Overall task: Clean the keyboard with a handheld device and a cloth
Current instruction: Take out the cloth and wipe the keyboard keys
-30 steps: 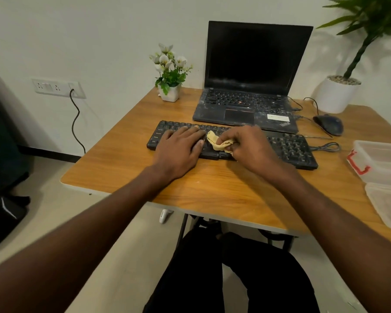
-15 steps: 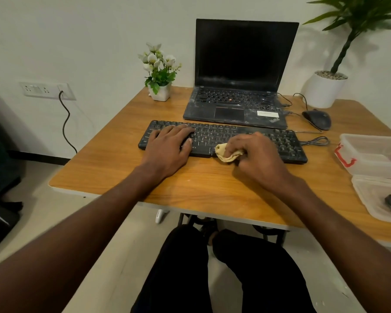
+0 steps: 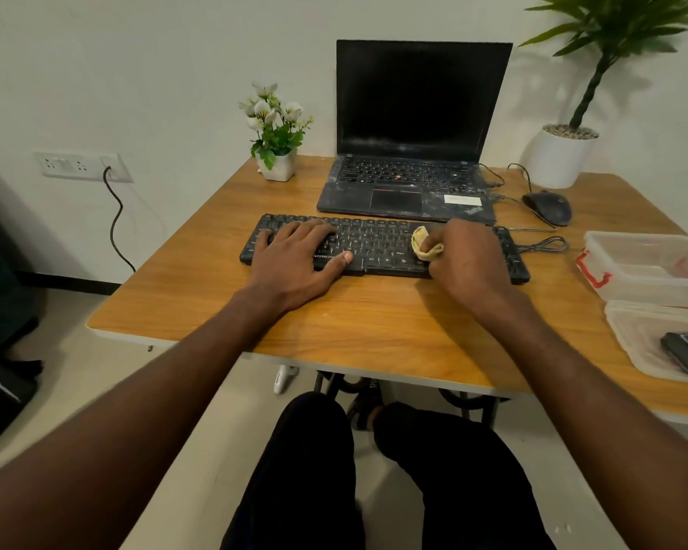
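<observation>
Rightward along the keys is where the right hand [image 3: 467, 258] now sits, well clear of the near-middle stretch it covered half a second ago; the left hand [image 3: 298, 258] lies as it did, on the left third. The right hand's fingers curl round a small crumpled yellow cloth [image 3: 425, 244], pinching it against the key tops, and the wad pokes out on the hand's left side. Beneath it runs the long black rectangular keyboard [image 3: 378, 248], its long axis left to right across the brown wooden table [image 3: 358, 323], parallel to the near edge. The left hand is spread flat, fingers straight, pressing the board down. Unwiped keys probably remain to the right of the cloth, so the right hand is the nearer.
</observation>
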### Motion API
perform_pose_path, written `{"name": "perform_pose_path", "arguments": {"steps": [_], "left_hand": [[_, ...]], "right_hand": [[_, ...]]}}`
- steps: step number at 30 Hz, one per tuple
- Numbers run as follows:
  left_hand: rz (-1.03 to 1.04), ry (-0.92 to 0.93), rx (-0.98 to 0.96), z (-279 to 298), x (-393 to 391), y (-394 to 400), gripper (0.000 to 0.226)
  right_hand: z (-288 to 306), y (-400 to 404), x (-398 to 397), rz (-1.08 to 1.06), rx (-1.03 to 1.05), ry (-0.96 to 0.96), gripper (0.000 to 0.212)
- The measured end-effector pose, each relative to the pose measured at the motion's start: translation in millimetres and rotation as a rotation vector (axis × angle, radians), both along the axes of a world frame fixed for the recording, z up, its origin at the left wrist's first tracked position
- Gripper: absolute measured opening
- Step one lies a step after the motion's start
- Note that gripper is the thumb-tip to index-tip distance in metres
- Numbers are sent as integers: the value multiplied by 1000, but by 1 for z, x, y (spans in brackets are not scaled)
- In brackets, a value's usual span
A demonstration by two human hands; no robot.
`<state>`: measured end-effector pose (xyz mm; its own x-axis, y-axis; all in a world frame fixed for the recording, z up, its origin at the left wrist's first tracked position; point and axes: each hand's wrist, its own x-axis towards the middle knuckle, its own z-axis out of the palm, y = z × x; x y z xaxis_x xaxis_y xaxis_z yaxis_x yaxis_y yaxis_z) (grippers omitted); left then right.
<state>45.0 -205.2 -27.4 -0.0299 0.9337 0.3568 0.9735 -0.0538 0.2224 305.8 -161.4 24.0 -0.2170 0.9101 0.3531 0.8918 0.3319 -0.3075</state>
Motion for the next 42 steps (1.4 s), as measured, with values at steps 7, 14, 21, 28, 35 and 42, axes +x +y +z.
{"name": "perform_pose_path", "arguments": {"steps": [7, 14, 21, 28, 35, 42], "left_hand": [[-5, 16, -17, 3, 0, -2, 94], [-18, 51, -11, 1, 0, 0, 95], [-83, -31, 58, 9, 59, 18, 73], [-90, 24, 41, -11, 87, 30, 63], [-68, 22, 58, -12, 88, 30, 61], [-65, 21, 48, -10, 90, 29, 60]], "right_hand": [[-6, -23, 12, 245, 1, 55, 25], [6, -8, 45, -16, -115, 232, 26], [-5, -3, 13, 197, 48, 107, 35], [-16, 6, 51, 75, 106, 78, 40], [-20, -3, 72, -53, 173, 63, 45], [-25, -22, 82, -90, 236, 46, 43]]}}
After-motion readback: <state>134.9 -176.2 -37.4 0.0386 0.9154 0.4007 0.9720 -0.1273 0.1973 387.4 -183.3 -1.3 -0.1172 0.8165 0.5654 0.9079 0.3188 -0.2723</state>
